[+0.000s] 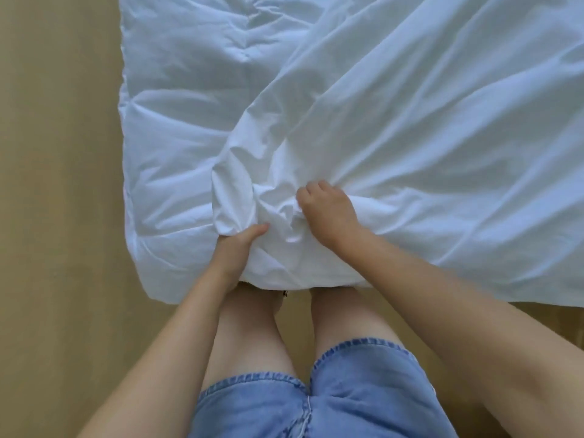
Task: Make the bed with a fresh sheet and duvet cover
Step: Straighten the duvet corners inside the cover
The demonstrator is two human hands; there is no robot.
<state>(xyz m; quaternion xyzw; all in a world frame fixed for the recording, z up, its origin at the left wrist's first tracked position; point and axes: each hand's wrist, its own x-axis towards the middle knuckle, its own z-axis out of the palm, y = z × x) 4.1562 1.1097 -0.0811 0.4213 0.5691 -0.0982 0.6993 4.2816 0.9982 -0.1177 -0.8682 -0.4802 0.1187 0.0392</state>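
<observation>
A white quilted duvet (180,131) lies spread out, its left part bare. A thin white duvet cover (410,121) lies crumpled over its right part and near edge. My left hand (238,248) grips the cover's bunched edge at the near side, thumb on top, fingers hidden under the fabric. My right hand (325,213) sits just right of it, fingers curled into a gathered fold of the same cover. Both hands are close together near the duvet's front edge.
A tan floor (57,216) runs along the left side and in front of the bedding. My legs in blue denim shorts (316,403) stand right at the duvet's near edge.
</observation>
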